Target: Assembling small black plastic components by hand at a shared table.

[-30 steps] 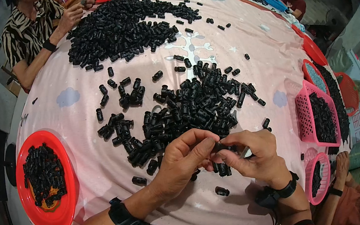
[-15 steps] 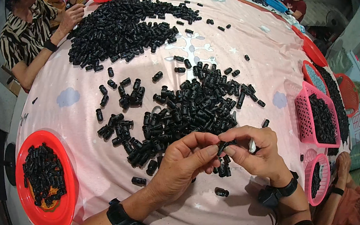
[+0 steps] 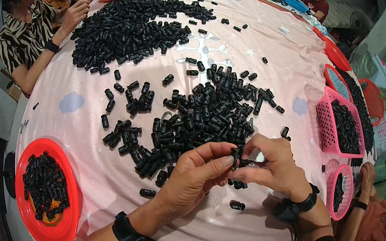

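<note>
My left hand (image 3: 200, 170) pinches a small black plastic cord lock (image 3: 235, 156) between thumb and forefinger, just in front of the near pile. Right beside it, my right hand (image 3: 274, 164) is closed on a small white and dark thing (image 3: 259, 157); its kind is mostly hidden by the fingers. The dark end of it points toward the cord lock, and I cannot tell whether they touch. Beyond my hands lies a loose pile of black cord locks (image 3: 202, 114). One single cord lock (image 3: 237, 205) rests between my forearms.
A red plate (image 3: 71, 187) with more black pieces stands at the left. Two pink baskets (image 3: 322, 124) of dark pieces and a red tray (image 3: 337, 56) line the right edge. A larger black heap (image 3: 126, 31) lies farther back. Other people sit around the table.
The right fingers have shifted and bent around the white and dark thing, whose dark end now shows. The cord lock stands more upright in my left fingers.
</note>
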### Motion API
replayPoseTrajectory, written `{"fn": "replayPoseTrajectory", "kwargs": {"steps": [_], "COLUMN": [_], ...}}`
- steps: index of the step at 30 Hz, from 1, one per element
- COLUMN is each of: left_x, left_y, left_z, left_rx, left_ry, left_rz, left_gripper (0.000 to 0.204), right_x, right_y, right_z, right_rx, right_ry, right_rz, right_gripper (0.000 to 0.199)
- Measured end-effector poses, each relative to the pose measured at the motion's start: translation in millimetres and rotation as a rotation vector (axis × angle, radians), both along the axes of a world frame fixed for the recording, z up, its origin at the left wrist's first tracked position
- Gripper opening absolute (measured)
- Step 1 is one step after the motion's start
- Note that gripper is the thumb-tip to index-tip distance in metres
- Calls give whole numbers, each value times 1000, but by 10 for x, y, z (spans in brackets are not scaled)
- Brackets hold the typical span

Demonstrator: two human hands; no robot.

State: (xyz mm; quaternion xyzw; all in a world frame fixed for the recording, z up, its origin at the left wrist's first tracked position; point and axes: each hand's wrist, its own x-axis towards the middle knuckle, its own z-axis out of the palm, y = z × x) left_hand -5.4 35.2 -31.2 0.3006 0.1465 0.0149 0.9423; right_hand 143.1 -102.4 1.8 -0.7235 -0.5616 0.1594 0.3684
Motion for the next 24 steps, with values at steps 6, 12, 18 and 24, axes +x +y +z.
{"fn": "replayPoseTrajectory", "kwargs": {"steps": [6,12,18,24], "left_x": [16,6,9,13], "left_y": [-13,-14,-15,-18], "left_z": [7,6,15,-9], "left_rx": [23,43,26,52], "left_ry": [-17,-26,-4,-8], "left_rz": [-27,-25,-19,-13], "left_gripper": [30,28,26,26], "right_x": [3,12,30,23], "right_y": [8,18,13,22], "right_z": [-73,-97,-78,-64], "right_rx": [-66,6,22,38], "right_ry": [-210,-294,-414,-421], "right_rz": [0,-2,17,19], "right_gripper": [51,53,53,54]}}
